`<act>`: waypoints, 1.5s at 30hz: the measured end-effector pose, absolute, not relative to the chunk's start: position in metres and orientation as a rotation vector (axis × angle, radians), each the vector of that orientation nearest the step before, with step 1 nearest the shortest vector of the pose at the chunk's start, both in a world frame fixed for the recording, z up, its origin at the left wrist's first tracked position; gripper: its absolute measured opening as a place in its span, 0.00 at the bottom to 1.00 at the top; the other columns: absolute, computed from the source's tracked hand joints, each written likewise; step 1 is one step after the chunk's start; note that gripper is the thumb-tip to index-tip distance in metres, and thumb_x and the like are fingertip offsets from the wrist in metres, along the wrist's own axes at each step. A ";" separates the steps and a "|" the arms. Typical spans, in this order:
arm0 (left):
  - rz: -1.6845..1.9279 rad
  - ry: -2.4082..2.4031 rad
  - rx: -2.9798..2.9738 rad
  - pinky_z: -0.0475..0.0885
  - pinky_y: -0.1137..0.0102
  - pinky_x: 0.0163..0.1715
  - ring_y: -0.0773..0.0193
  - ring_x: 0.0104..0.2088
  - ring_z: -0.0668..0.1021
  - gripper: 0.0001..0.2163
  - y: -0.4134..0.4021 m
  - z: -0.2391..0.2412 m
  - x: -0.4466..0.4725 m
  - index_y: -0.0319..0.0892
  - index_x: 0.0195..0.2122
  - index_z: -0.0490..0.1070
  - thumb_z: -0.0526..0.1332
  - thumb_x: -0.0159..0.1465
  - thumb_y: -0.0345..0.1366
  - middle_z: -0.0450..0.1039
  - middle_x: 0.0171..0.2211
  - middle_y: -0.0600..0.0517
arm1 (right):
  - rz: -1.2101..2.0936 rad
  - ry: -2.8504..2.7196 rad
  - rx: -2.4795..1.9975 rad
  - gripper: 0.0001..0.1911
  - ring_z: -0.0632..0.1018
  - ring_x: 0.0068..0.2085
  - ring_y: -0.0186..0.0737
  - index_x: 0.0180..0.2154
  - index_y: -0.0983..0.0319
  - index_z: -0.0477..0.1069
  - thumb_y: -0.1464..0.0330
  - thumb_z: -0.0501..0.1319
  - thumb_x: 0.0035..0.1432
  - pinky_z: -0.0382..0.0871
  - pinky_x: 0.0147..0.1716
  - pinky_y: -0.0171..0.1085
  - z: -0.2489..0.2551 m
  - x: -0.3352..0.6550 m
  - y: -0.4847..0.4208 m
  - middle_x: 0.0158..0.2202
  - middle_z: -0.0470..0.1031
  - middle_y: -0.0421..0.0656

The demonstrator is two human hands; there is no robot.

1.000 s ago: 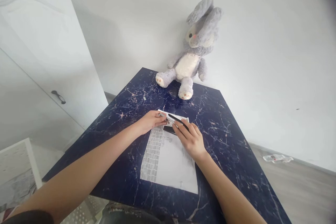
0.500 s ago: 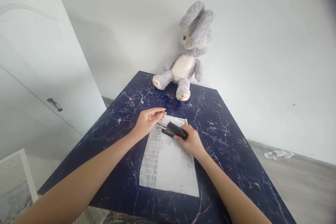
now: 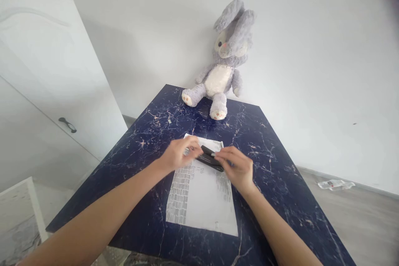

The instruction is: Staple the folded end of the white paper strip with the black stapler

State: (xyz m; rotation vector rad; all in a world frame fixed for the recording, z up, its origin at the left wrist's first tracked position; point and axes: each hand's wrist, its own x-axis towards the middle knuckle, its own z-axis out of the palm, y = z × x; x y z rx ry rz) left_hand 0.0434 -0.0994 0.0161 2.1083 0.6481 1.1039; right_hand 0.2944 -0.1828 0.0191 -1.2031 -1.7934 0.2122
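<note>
A black stapler (image 3: 212,162) lies on a printed white sheet of paper (image 3: 208,203), slanting between my two hands. My right hand (image 3: 238,168) is just above the stapler's right half, its thumb and fingers pinched on a small pale piece (image 3: 213,154) too small to name. My left hand (image 3: 182,153) is at the stapler's left end, over the upper part of the paper. Motion smears its fingertips, so whether it grips anything is unclear.
The dark blue marbled table (image 3: 140,203) carries a grey plush rabbit (image 3: 220,79) at its back, against the wall. A white cabinet (image 3: 62,66) stands to the left. Clear plastic packaging (image 3: 336,184) lies on the floor at right.
My right hand has let go of the stapler, which now lies on the paper, and pinches a small pale piece. My left hand has moved down and right towards the stapler.
</note>
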 end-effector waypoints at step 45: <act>0.911 0.637 0.886 0.53 0.77 0.17 0.75 0.18 0.57 0.09 -0.066 0.018 0.039 0.41 0.34 0.66 0.60 0.68 0.40 0.55 0.24 0.59 | 0.410 -2.115 -1.394 0.17 0.78 0.46 0.48 0.57 0.56 0.67 0.62 0.59 0.68 0.74 0.48 0.46 0.001 0.294 -0.171 0.47 0.76 0.47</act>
